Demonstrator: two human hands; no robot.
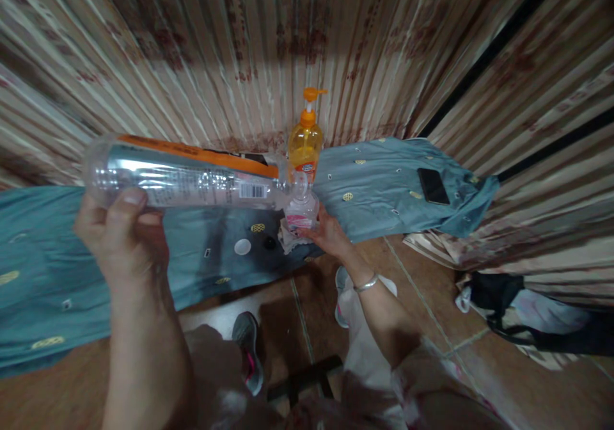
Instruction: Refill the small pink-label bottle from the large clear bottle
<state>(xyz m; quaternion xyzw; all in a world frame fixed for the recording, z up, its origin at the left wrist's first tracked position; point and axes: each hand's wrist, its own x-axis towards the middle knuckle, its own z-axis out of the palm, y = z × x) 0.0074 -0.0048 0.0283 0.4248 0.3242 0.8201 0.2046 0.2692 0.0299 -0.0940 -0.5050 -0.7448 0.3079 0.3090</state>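
Under dim light, a pleated beige fabric curtain with reddish floral print (201,27) spans ten to two o'clock, two straight black bars (494,50) slant between one and three, a long teal cloth-covered surface with yellow oval prints (371,171) runs nine to three, and a brown tiled floor with pale joints (436,289) fills four o'clock.

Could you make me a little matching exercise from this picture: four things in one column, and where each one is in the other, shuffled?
Things
1. Large clear plastic bottle with an orange-and-silver label
2. Small clear plastic bottle with pink print
3. Amber pump bottle with an orange top
4. Flat black rectangular phone

Places
A. Lying on the blue-green patterned cloth
B. In the right hand
C. In the left hand
D. Standing upright before the striped curtain

Pairs: 1-C, 2-B, 3-D, 4-A
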